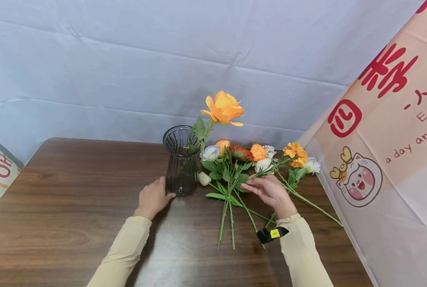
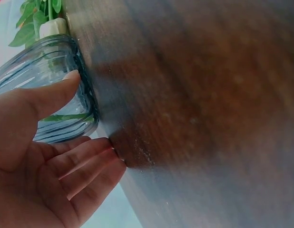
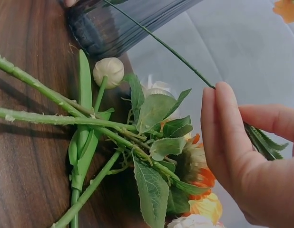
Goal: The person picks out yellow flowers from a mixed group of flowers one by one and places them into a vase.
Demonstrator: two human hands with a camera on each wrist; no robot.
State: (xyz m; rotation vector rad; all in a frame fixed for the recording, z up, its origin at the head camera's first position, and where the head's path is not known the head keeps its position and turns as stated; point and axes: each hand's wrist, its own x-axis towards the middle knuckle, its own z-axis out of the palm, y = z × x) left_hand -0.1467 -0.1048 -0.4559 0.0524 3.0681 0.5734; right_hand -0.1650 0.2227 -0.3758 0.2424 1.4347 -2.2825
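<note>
A ribbed, smoky glass vase [image 1: 182, 175] stands upright with one tall orange flower [image 1: 223, 107] in it. My left hand [image 1: 153, 197] holds the vase low down; in the left wrist view its thumb [image 2: 61, 92] lies against the glass and the fingers are around the other side, near the base. Between thumb and fingers, my right hand [image 1: 271, 193] pinches the thin green stem [image 3: 161, 46] of an artificial flower. That stem appears to lead to the ruffled orange bloom [image 1: 295, 154]. A pile of artificial flowers [image 1: 231, 175] lies beside the vase, under the right hand.
A white tulip [image 1: 204, 179] lies close to the vase's base. At the right, a white flower [image 1: 311, 165] has its long stem stretched toward the table's edge. Pale cloth [image 1: 127, 79] hangs behind the wooden table [image 1: 66, 207], and a printed banner [image 1: 389, 147] stands at the right.
</note>
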